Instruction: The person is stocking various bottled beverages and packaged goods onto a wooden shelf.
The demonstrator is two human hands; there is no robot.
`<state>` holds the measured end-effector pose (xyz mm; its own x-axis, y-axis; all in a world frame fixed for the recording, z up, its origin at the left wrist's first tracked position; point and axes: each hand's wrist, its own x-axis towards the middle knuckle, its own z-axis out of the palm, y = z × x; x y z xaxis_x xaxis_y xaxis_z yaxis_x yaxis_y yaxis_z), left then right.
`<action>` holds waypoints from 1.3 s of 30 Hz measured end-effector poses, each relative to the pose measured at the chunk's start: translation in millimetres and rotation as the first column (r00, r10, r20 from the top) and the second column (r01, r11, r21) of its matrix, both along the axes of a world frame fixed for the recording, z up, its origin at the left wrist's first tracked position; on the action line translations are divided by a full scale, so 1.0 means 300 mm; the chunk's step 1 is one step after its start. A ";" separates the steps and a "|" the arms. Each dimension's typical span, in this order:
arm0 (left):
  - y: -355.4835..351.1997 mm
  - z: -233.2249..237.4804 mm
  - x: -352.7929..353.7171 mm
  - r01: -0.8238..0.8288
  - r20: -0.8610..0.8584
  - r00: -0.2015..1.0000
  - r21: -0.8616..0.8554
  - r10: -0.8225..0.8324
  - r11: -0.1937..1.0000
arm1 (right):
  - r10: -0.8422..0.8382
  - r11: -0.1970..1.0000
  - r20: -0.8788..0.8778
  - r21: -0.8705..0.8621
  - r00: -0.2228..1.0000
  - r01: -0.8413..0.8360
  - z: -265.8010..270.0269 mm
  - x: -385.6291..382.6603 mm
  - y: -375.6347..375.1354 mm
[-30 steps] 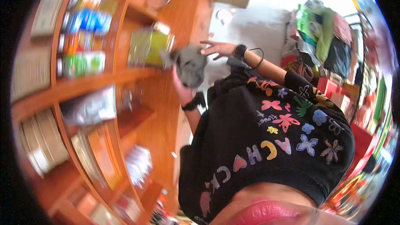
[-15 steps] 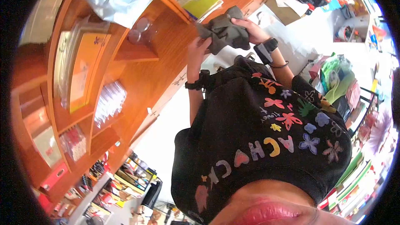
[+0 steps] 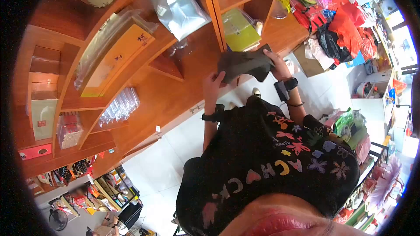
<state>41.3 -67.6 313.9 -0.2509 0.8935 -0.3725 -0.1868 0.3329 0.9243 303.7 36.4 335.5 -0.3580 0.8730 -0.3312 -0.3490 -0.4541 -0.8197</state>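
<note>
A dark grey-green cloth [image 3: 247, 64] is stretched between my two hands, in front of the wooden shelf unit. My left hand [image 3: 213, 84] pinches its left end, with the fingers closed on it. At the right end, my right hand [image 3: 276, 64] grips the cloth near its upper corner. Part of the cloth's lower edge hangs down between the hands. Just beyond it, a yellow-green packet [image 3: 238, 30] lies on the shelf.
The wooden shelf unit [image 3: 175, 91] holds an orange box [image 3: 118, 59], a silver bag [image 3: 181, 13] and clear plastic packs [image 3: 120, 107]. Red and black bags [image 3: 345, 30] lie at upper right. Green bags [image 3: 351, 126] are at the right. A person [image 3: 109, 227] is at lower left.
The bunched cloth is now spread wider between my hands, which have moved slightly down in view. The camera view has shifted, showing more of the upper shelves and the floor.
</note>
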 end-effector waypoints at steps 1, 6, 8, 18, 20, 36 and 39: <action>0.004 -0.003 -0.002 -0.011 0.051 0.999 0.017 0.010 1.000 | -0.023 0.996 -0.151 -0.083 0.988 0.010 -0.005 -0.015 0.002; 0.010 0.029 -0.003 -0.117 -0.228 0.966 0.057 0.127 0.992 | 0.086 0.967 -0.252 -0.210 0.964 -0.141 -0.116 0.005 0.002; 0.018 0.097 -0.004 -0.195 -0.077 0.976 0.096 0.202 0.976 | 0.183 0.962 -0.100 -0.186 0.978 -0.199 -0.177 -0.023 0.020; -0.036 0.080 -0.064 -0.328 -0.035 0.940 0.185 0.340 0.926 | 0.019 0.981 -0.571 -0.147 0.820 -0.125 -0.056 -0.038 0.063; -0.064 0.113 -0.041 -0.362 0.063 0.932 0.188 0.356 0.913 | 0.213 0.974 -0.530 0.053 0.821 -0.219 -0.025 -0.043 0.118; -0.084 -0.058 0.065 -0.341 0.092 0.937 0.042 0.336 0.939 | 0.130 0.966 0.220 0.190 0.967 -0.173 -0.045 0.137 0.145; -0.024 -0.165 0.035 -0.225 0.107 0.970 0.037 0.220 0.974 | -0.003 0.964 0.384 0.247 0.923 -0.099 0.026 0.194 0.145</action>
<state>52.0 -74.8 264.4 -0.4084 0.8373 -0.3636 -0.3449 0.2272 0.9107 361.9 80.0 343.2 -0.2941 0.9309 -0.2168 0.0272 -0.2186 -0.9754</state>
